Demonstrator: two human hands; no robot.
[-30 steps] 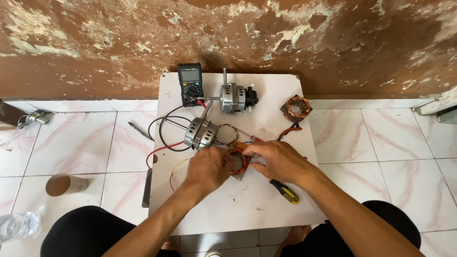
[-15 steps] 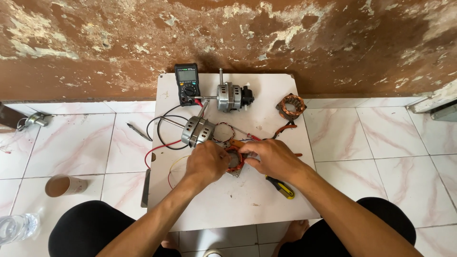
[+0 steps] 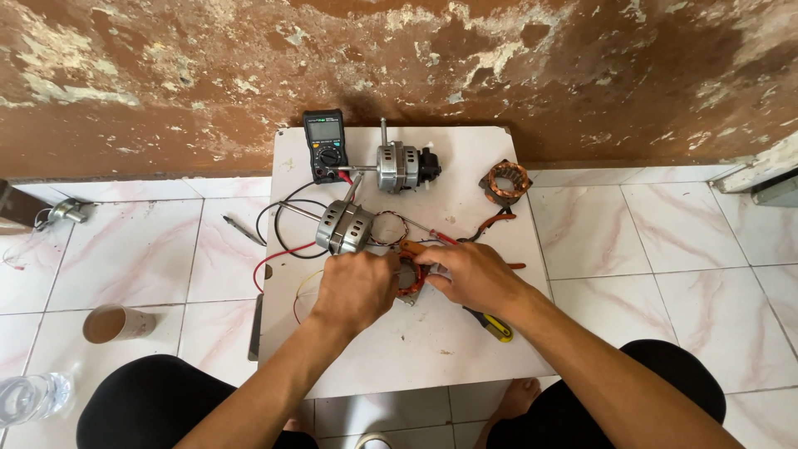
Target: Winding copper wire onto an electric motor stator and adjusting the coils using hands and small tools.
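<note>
Copper-wound ring stator [image 3: 409,274] gripped between left hand [image 3: 356,287] and right hand [image 3: 470,274], fingers closed round it, on white board [image 3: 465,158].

Stator core [image 3: 409,274]: small, ring-shaped, wound with copper coils, orange-red insulation visible. Positioned near the middle of the white counter [image 3: 465,166], just in front of a silver motor housing. Largely covered by both hands; only its centre portion shows.

light: bright, even daylight | shadows: soft, short | focus: sharp | edges: slight wide-angle bending
</note>
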